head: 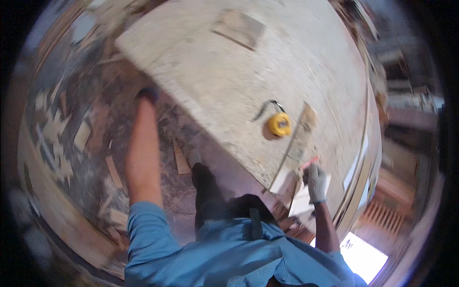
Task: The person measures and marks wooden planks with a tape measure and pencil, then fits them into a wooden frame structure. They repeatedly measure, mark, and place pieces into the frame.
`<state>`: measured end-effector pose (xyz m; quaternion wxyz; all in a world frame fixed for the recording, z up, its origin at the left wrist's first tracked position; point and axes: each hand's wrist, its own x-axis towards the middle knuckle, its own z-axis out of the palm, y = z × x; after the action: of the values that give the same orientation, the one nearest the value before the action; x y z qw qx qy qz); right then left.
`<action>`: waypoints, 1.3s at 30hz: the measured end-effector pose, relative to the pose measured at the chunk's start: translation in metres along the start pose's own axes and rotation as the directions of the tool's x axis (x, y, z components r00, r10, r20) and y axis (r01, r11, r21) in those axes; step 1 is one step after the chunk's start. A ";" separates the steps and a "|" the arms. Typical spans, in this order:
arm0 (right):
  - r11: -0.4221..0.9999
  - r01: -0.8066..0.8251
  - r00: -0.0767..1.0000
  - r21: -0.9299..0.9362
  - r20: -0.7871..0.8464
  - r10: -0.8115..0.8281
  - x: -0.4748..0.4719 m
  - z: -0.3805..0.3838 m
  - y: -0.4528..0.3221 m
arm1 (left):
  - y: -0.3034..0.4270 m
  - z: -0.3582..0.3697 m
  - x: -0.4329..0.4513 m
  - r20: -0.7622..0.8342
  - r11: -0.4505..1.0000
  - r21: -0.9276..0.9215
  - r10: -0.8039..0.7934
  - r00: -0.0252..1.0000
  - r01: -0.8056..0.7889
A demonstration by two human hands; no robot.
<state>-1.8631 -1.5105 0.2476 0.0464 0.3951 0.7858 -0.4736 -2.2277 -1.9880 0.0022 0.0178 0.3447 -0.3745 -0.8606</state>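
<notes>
My right hand [317, 183], in a pale work glove, is closed on a thin red stick-like object [310, 162], perhaps a pencil or marker. It is over the near end of a narrow wooden strip [304, 131] on the large pale worktable [222, 86]. White sheet-like pieces [302, 201] lie close to that hand. Left of the strip rests a yellow tape measure [279, 124] with a black strap. My left arm reaches out past the table's left edge; its hand [148, 94] shows only as a small, dark, blurred shape, fingers hidden.
A flat square board [238, 28] lies at the table's far end. Wood offcuts [83, 135] litter the dark floor on the left, with one scrap [181, 158] near my feet. Long boards [353, 193] line the table's right side, beside a slatted wooden piece [383, 215].
</notes>
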 end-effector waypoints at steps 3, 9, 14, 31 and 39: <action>0.989 0.032 0.997 -0.146 -0.058 -0.041 -0.001 0.006 0.004 | -0.004 -0.005 0.008 0.027 0.998 0.027 -0.055 0.998 0.054; 0.792 0.234 0.912 -0.563 -0.156 -0.380 -0.018 0.027 0.002 | -0.075 -0.070 -0.059 0.004 0.955 0.058 -0.291 0.957 0.290; 0.815 0.196 0.902 -0.545 -0.226 -0.367 -0.051 0.046 0.004 | -0.111 -0.103 -0.266 0.315 -0.303 0.750 -0.619 0.720 -0.588; 0.999 -0.031 0.980 0.019 -0.197 0.034 -0.082 0.064 0.006 | -0.099 0.060 -0.441 0.466 0.288 0.884 -0.586 0.663 -0.367; 0.986 0.087 0.988 0.143 -0.140 -0.067 -0.133 0.028 0.054 | -0.105 0.172 -0.372 0.873 -0.412 -0.144 -0.482 0.081 -0.900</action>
<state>-1.7442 -1.5962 0.2536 -0.0545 0.3977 0.7645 -0.5044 -2.0255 -1.6964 0.2321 -0.0219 -0.5088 -0.8556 -0.0930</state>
